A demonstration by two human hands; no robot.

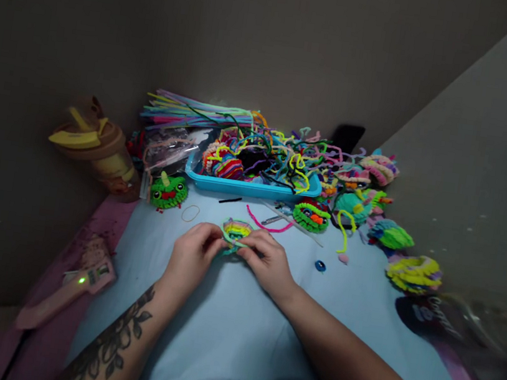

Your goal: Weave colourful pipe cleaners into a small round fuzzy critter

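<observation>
Between my two hands is a small round piece of coiled pipe cleaners (237, 230), striped in yellow, green, teal and pink. My left hand (195, 250) pinches its left edge between thumb and fingers. On the right side, my right hand (269, 261) is closed with thumb and fingertips on the front right rim, where a pale green strand lies. Just beyond, a pink pipe cleaner (271, 226) lies on the cloth. The underside of the piece is hidden from view.
A blue tray (253, 190) heaped with pipe cleaners stands at the back. Green pipe-cleaner figures (168, 192) lie in front, with several colourful ones (414, 273) along the right. A tumbler (98, 152) stands at the left, above a pink glue gun (66, 296) with a lit green light.
</observation>
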